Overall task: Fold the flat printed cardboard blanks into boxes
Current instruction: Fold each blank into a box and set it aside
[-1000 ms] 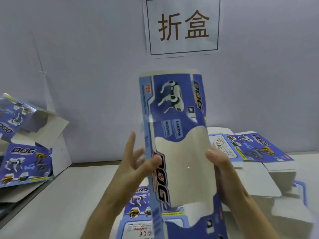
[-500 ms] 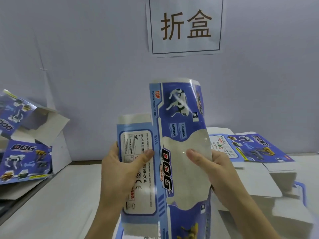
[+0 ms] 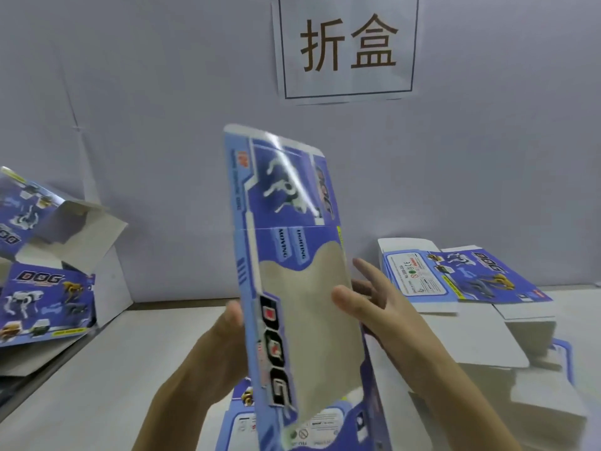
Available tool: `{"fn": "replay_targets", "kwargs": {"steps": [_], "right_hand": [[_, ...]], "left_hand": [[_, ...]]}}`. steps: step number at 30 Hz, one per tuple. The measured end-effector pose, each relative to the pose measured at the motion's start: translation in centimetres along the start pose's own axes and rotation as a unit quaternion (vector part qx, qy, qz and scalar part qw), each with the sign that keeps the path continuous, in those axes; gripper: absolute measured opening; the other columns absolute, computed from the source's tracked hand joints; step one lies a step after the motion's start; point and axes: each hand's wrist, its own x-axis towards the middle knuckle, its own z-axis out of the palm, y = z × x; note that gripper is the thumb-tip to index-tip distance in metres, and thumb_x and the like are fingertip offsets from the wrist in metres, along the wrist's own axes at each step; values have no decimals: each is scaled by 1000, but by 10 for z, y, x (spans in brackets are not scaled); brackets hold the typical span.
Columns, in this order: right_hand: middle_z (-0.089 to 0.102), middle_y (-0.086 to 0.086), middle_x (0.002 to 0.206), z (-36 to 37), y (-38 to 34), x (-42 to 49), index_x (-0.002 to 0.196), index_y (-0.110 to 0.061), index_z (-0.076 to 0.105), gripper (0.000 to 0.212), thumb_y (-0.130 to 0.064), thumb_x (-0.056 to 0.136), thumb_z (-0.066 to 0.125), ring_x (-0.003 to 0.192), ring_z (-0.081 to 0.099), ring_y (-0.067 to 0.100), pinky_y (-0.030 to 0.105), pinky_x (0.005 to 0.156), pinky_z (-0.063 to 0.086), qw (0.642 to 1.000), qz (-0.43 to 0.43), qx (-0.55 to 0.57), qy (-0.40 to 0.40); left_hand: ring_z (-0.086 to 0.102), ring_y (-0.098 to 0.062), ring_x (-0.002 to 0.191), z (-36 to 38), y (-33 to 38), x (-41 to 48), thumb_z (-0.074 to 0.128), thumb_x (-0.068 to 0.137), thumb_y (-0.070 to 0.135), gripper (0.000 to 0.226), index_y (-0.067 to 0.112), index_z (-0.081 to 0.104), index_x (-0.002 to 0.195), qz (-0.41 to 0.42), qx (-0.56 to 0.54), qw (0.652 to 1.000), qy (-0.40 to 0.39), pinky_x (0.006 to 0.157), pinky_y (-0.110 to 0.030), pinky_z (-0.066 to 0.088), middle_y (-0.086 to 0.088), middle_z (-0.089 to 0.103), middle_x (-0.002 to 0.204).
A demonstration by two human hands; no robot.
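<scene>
I hold a blue printed cardboard blank (image 3: 292, 255) upright in front of me, with "DOG" lettering and a beige window area facing me. My left hand (image 3: 224, 349) grips its left edge from behind, thumb at the edge. On the right edge, my right hand (image 3: 380, 307) holds it with the thumb on the beige window and the fingers spread behind. Another flat blank (image 3: 244, 415) lies on the table below.
A stack of flat blanks (image 3: 455, 278) sits at the right on the white table (image 3: 113, 369). Folded boxes (image 3: 45, 288) pile up at the left. A paper sign (image 3: 348, 43) hangs on the grey wall behind.
The left side panel with the white label has swung back out of sight, so the blank looks narrower. My left hand has moved behind the left edge, and my right fingers have spread behind.
</scene>
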Motion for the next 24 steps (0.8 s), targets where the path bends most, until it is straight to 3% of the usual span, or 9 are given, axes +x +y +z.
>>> {"fn": "replay_targets", "kwargs": {"steps": [3, 5, 10, 12, 15, 17, 19, 21, 24], "right_hand": [[62, -19, 116, -4, -8, -4, 133, -39, 46, 84, -56, 56, 75, 98, 62, -9, 14, 75, 54, 999, -29, -19, 5], [68, -8, 117, -2, -13, -11, 128, -33, 56, 78, -57, 56, 74, 104, 66, 7, 27, 83, 56, 998, -50, -21, -41], [73, -14, 99, 1, -29, -27, 103, -46, 67, 37, -53, 67, 70, 89, 71, 5, 13, 66, 53, 991, -67, -6, -112], [74, -14, 97, 0, -30, -24, 100, -46, 67, 29, -49, 71, 69, 87, 71, 6, 16, 66, 55, 993, -79, -27, -88], [74, -10, 101, -2, -26, -17, 108, -41, 64, 43, -43, 66, 74, 91, 71, 11, 22, 69, 58, 996, -41, 17, -82], [73, -8, 107, -5, -26, -16, 114, -45, 61, 56, -42, 61, 79, 98, 70, 12, 23, 74, 57, 990, -23, 52, -133], [67, -11, 119, -9, -26, -15, 126, -48, 53, 81, -48, 51, 83, 109, 65, 10, 26, 85, 55, 988, -11, 67, -141], [65, -26, 112, -9, -23, -13, 123, -53, 48, 85, -53, 48, 86, 103, 62, -7, 14, 74, 54, 996, -14, 38, -81], [61, -23, 110, -5, -19, -10, 129, -49, 46, 100, -52, 41, 93, 93, 61, -11, 11, 65, 53, 998, -30, -14, 54]], "left_hand": [[73, -18, 69, -1, -6, -7, 90, 16, 66, 97, 15, 76, 97, -80, -36, 995, 43, 59, -32, 60, -4, 76, 79], [73, -18, 69, 7, -9, 2, 90, 15, 64, 114, 12, 58, 111, -95, 33, 992, 82, 55, -26, 57, -5, 76, 81], [72, -13, 80, 8, -19, 16, 75, 33, 60, 86, 31, 48, 109, -48, 167, 960, 219, 64, -31, 56, -2, 70, 102], [73, -18, 82, 4, -17, 14, 80, 28, 65, 96, 29, 49, 111, -60, 162, 963, 208, 65, -34, 56, -4, 72, 101], [72, -32, 87, 3, -12, 11, 82, 23, 75, 113, 23, 52, 120, -69, 150, 973, 161, 73, -46, 57, -12, 72, 104], [71, -30, 79, 2, -12, 10, 83, 21, 73, 106, 20, 61, 110, -56, 118, 977, 168, 67, -39, 58, -16, 71, 96], [69, -21, 62, 2, -9, 8, 85, 32, 67, 71, 23, 75, 88, -48, 32, 982, 180, 54, -27, 56, -11, 72, 78], [69, -16, 58, 0, -7, 6, 73, 66, 55, 29, 28, 78, 75, -36, -5, 981, 188, 50, -25, 55, -6, 73, 72], [72, -19, 90, 0, -13, 10, 56, 77, 55, 43, 29, 73, 107, -80, 86, 966, 228, 80, -39, 58, -5, 74, 101]]}}
